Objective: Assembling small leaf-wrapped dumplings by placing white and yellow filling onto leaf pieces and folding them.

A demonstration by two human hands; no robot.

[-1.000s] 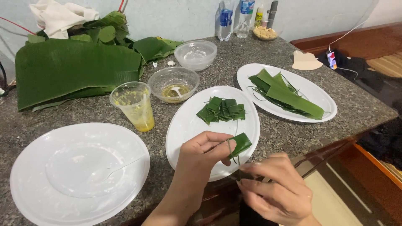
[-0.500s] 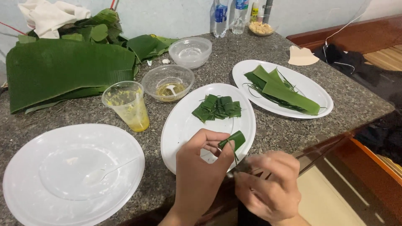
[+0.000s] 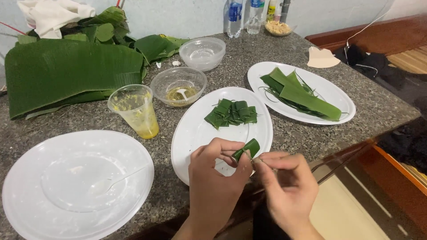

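My left hand point(image 3: 215, 182) pinches a small folded green leaf parcel point(image 3: 247, 149) over the near edge of the middle white oval plate point(image 3: 195, 133). My right hand point(image 3: 287, 191) is right beside it, thumb and forefinger closed on a thin strand at the parcel's side. Several finished folded leaf parcels point(image 3: 232, 113) lie in a cluster at the far part of that same plate. Long leaf strips point(image 3: 302, 94) rest on the right white oval plate point(image 3: 342, 100).
A round white plate point(image 3: 26, 195) with a plastic spoon sits at the near left. A plastic cup point(image 3: 133, 111) with yellow liquid, two clear bowls point(image 3: 179, 84), a big banana leaf point(image 3: 71, 73), bottles point(image 3: 235, 18) and the table's right edge surround the plates.
Both hands have shifted slightly left and closer together. The right hand's fingers have come up to the parcel's side, and the parcel now stands more upright in the left hand.
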